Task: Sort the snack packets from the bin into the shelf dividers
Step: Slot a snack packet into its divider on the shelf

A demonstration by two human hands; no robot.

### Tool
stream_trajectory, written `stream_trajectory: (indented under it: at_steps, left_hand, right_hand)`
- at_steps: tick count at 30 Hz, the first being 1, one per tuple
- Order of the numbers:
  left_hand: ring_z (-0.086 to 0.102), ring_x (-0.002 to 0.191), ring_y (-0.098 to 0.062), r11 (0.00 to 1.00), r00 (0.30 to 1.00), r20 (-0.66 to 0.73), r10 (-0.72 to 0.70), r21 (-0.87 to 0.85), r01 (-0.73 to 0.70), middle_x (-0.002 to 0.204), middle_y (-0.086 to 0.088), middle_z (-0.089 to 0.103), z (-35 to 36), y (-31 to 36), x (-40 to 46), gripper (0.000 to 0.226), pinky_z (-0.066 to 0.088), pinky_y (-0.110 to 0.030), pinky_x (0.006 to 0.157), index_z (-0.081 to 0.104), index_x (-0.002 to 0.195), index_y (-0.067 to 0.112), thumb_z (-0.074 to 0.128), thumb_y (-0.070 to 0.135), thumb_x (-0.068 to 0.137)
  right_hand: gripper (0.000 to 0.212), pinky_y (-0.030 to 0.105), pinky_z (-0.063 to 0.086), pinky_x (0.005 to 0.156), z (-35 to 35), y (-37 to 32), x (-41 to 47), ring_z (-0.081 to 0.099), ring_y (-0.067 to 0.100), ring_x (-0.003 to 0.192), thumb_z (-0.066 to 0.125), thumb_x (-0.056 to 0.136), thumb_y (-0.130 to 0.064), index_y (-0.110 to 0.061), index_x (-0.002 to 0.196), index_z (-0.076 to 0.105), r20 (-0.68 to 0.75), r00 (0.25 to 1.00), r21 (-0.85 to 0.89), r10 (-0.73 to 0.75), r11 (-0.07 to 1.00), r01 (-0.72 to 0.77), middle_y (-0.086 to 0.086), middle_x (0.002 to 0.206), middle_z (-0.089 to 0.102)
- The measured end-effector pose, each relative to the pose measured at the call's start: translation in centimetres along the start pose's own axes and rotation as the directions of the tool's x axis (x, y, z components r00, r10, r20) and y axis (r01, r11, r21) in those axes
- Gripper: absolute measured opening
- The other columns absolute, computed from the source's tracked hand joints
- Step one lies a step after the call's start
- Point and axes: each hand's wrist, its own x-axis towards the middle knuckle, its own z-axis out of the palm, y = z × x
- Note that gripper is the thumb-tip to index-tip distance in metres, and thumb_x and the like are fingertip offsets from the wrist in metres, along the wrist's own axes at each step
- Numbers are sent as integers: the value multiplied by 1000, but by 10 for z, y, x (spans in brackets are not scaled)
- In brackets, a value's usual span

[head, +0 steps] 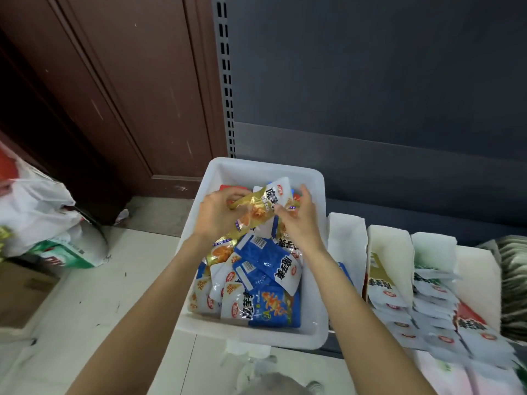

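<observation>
left hand (212, 213) pinching gold packet (258, 208) slanting over bin (313, 201); right hand (296, 220) spread; dividers (389, 246) lying rightward.

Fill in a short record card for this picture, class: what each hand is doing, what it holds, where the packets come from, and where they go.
left hand: grips the gold foil snack packet at its left end
right hand: touches the same packet's right side, fingers spread
source: white rectangular plastic bin, with blue and white packets piled inside
destination: white shelf dividers right of the bin, some already holding packets
stage: packet lifted above the bin, not yet placed
</observation>
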Motion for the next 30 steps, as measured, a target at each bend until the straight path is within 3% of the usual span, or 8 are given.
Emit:
stream_trajectory:
  at_steps: [3,6,8,12,17,22,26,30]
  left_hand:
    - [67,89,-7,915,991,122,-49,-392,94,93,7,73,-11,21,-24,21,51,-21,82,71,94,25,74,11,78]
    - [69,90,-13,849,965,261,1,-510,137,96,2,74,-11,45,-46,24,53,-23,82,70,102,17,71,10,78]
    - [70,90,-14,847,938,343,53,-513,140,96,2,74,-4,61,-58,26,52,-22,82,70,104,16,70,10,79]
    - [67,84,2,909,847,468,253,-414,-42,85,22,71,29,95,-82,29,50,-12,76,67,102,24,67,3,82]
    - [66,76,0,900,861,267,434,-80,-429,84,9,73,93,116,-92,15,53,-14,69,73,97,18,71,14,82]
    - [65,84,-4,875,879,185,439,136,-465,93,11,72,143,122,-101,17,54,-25,76,70,104,25,65,26,88]
    - [55,110,-16,816,878,304,369,346,-463,124,2,62,168,115,-107,42,45,-27,92,56,128,24,62,37,88]
    - [47,119,-16,774,887,337,317,449,-447,134,2,51,177,108,-107,52,39,-29,99,48,134,22,61,42,87]
  right_hand:
    - [62,28,50,91,-31,-7,-25,55,10,113,67,87,-24,-21,140,35,27,1000,87,7,996,-9,-8,127,52]
    - [26,16,50,62,-73,-17,-57,65,3,83,66,87,-15,-17,113,59,100,995,227,-4,974,-19,-6,99,70]
    - [19,17,46,53,-101,-16,-78,64,3,73,66,87,-11,-17,104,65,78,996,236,-40,972,21,-7,88,73]
    - [17,23,49,56,-157,3,-122,62,8,68,67,85,-9,-21,96,68,-87,994,199,-63,977,80,-9,84,74]
    - [13,26,53,62,-210,35,-166,63,3,66,65,88,-16,-29,87,67,-454,885,72,-105,985,154,-16,77,72]
    - [7,37,56,67,-228,62,-174,68,18,71,65,89,-27,-21,90,66,-670,726,-112,-158,987,112,-3,80,71]
    - [15,28,48,56,-212,66,-152,64,18,63,61,92,-21,-13,100,70,-522,716,-523,-464,837,161,4,77,72]
    - [17,32,52,72,-195,77,-128,64,23,87,71,81,-12,-18,97,74,-144,799,-849,-584,488,203,0,84,73]
